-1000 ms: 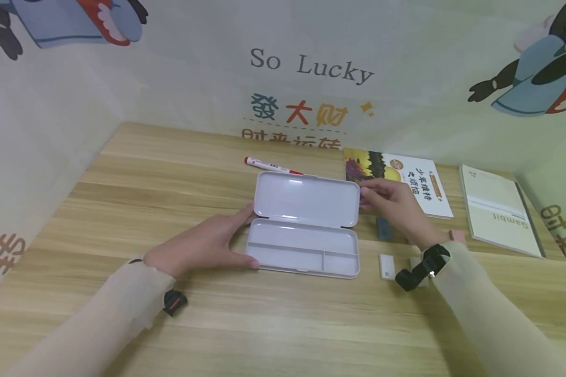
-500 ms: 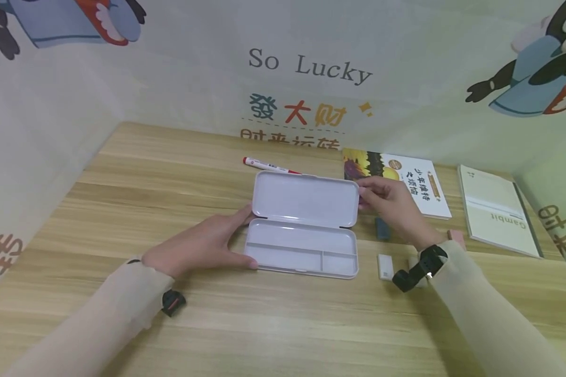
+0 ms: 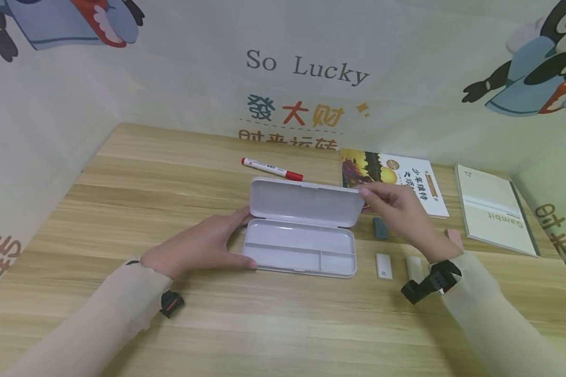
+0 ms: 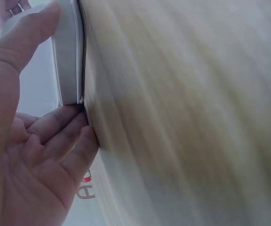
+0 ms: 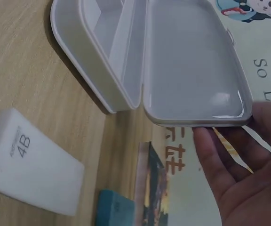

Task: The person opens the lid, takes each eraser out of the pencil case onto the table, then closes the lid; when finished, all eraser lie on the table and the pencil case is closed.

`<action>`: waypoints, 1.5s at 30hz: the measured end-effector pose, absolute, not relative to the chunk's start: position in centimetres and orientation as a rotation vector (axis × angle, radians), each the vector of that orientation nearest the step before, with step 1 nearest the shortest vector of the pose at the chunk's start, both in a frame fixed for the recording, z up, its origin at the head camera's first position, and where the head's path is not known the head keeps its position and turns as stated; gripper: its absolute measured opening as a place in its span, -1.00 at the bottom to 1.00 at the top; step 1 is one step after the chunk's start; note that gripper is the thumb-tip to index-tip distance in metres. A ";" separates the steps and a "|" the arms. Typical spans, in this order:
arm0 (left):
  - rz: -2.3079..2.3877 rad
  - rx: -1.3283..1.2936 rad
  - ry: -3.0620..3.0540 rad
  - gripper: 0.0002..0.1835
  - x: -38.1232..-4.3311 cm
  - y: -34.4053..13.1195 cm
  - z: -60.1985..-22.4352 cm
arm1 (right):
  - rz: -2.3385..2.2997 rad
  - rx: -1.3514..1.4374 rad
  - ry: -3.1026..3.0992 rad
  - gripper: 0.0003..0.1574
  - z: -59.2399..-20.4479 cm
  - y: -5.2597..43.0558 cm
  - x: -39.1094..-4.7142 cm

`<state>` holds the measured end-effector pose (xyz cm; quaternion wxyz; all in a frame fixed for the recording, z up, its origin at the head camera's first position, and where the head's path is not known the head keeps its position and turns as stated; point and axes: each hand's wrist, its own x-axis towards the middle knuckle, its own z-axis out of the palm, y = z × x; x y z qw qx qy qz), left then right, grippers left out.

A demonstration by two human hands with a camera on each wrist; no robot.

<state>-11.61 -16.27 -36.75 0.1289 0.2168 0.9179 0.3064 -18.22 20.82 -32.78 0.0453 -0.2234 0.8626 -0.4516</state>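
A white pencil case (image 3: pixel 283 255) lies on the wooden table, its inside divided into compartments with nothing in them. Its hinged lid (image 3: pixel 306 205) stands raised and leans back. My left hand (image 3: pixel 195 247) grips the left end of the base, thumb at the front corner and fingers behind the back corner; the left wrist view shows the fingertips (image 4: pixel 86 136) down at the tabletop. My right hand (image 3: pixel 398 214) pinches the lid's upper right corner between thumb and fingers, as the right wrist view shows close up.
A red-and-white marker (image 3: pixel 271 169) lies behind the lid. Right of the case are a blue eraser (image 3: pixel 380 228), a white 4B eraser (image 5: pixel 34 165), another pale block (image 3: pixel 414 269) and a pink one (image 3: pixel 454 238). Farther back lie a book (image 3: pixel 431 196) and a notebook (image 3: pixel 495 209).
My right hand has swung the lid forward, so it stands steeper and more of the marker behind it shows. The left hand has stayed at the case's left end.
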 end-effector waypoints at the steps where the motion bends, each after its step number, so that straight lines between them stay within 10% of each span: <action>1: 0.898 0.629 2.668 0.25 -11.6 -16.2 -36.8 | -1.345 -0.701 2.626 -0.61 -32.5 20.9 -18.0; 45: 0.763 0.612 2.688 0.14 -11.3 -16.0 -36.6 | -0.430 -1.094 2.778 -0.29 -34.6 18.9 -11.9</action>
